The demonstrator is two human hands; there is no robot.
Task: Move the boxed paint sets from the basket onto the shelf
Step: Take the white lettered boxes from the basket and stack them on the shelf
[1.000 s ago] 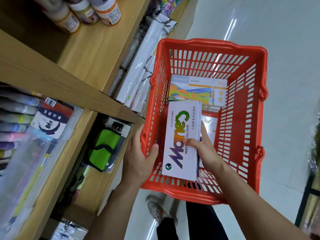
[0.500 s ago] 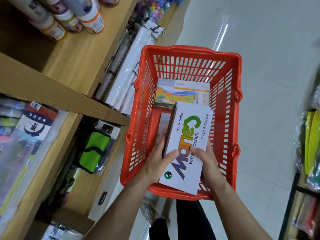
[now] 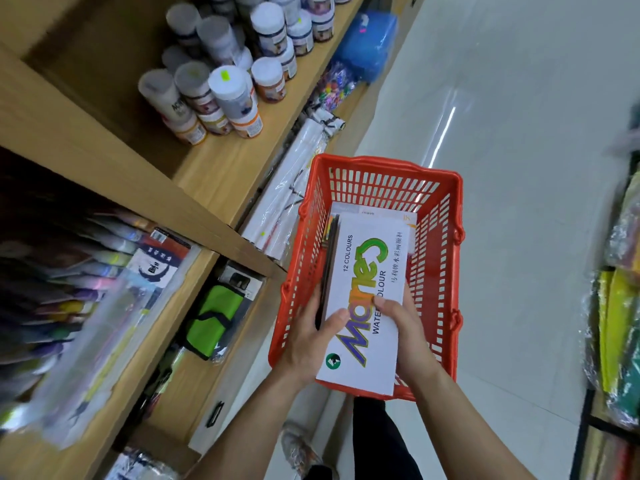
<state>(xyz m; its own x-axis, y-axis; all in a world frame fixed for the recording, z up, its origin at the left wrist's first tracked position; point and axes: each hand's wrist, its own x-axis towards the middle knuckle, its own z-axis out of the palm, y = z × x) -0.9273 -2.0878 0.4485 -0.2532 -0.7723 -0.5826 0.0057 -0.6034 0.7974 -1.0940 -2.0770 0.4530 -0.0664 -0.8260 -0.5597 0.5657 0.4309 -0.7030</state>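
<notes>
A white boxed watercolour set (image 3: 367, 289) with green and purple lettering is held above the red plastic basket (image 3: 446, 258). My left hand (image 3: 308, 337) grips its left edge, thumb on top. My right hand (image 3: 405, 327) holds its right side, thumb across the face. The box seems to be the top of a small stack, with dark edges showing on its left. Another boxed set (image 3: 374, 213) lies deeper in the basket, mostly hidden. The wooden shelf (image 3: 221, 161) runs along the left.
Several paint jars (image 3: 228, 95) stand on the upper shelf board. Below it are brush packets (image 3: 104, 271), a green pouch (image 3: 214, 317) and rolled paper in plastic (image 3: 291, 202). A pale tiled floor (image 3: 519, 133) stretches to the right, with packaged goods (image 3: 620, 306) at the right edge.
The view has tilted up and shows more of the jar shelf. Both hands have taken hold of the white box and lifted it higher over the basket's near end.
</notes>
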